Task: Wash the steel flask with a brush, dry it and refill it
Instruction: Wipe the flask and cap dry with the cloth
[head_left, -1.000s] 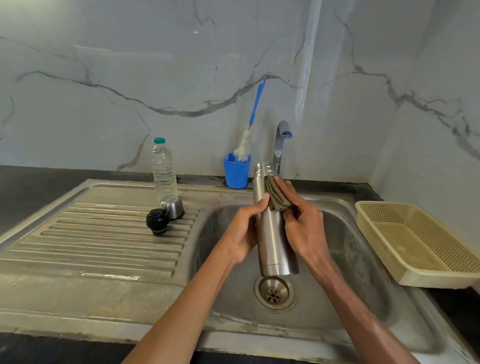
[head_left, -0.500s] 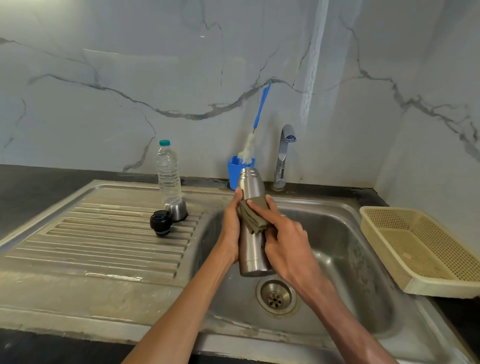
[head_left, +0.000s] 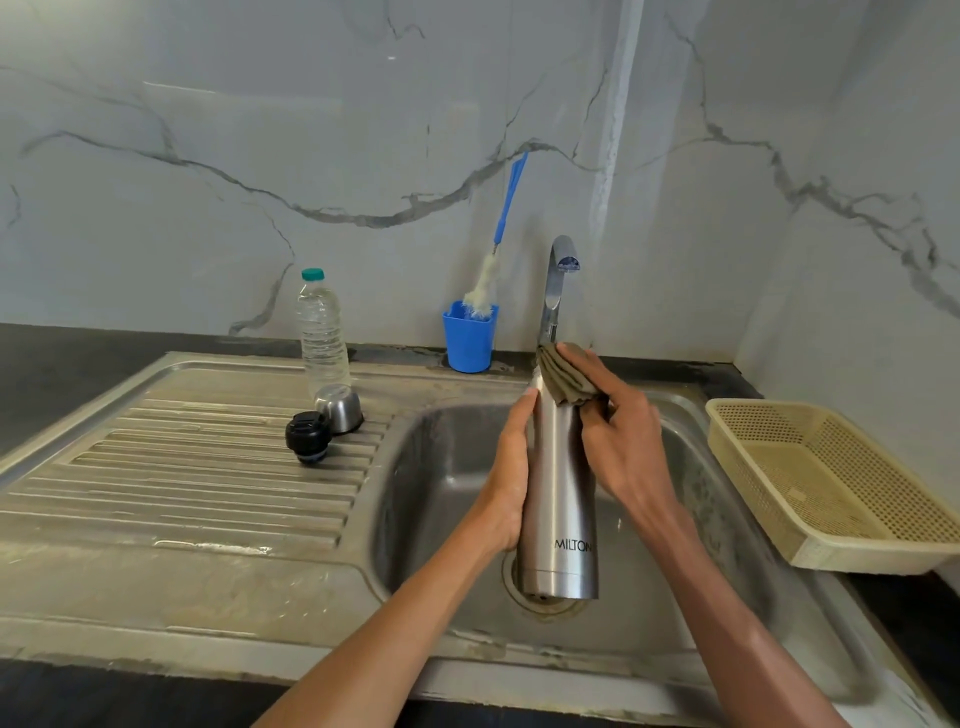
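The steel flask (head_left: 560, 488) stands upright above the sink (head_left: 447, 467) basin, over the drain. The left hand (head_left: 511, 483) grips its side, fingers wrapped behind the body. The right hand (head_left: 618, 436) pinches a folded olive cloth (head_left: 563, 375) against the flask's neck. Behind, the blue brush (head_left: 501, 234) leans in a blue cup (head_left: 469, 335), with the tap (head_left: 558, 280) just beside it.

flask (head_left: 560, 493) lowered over drain | cloth (head_left: 563, 376) and right hand (head_left: 621, 447) moved up to neck
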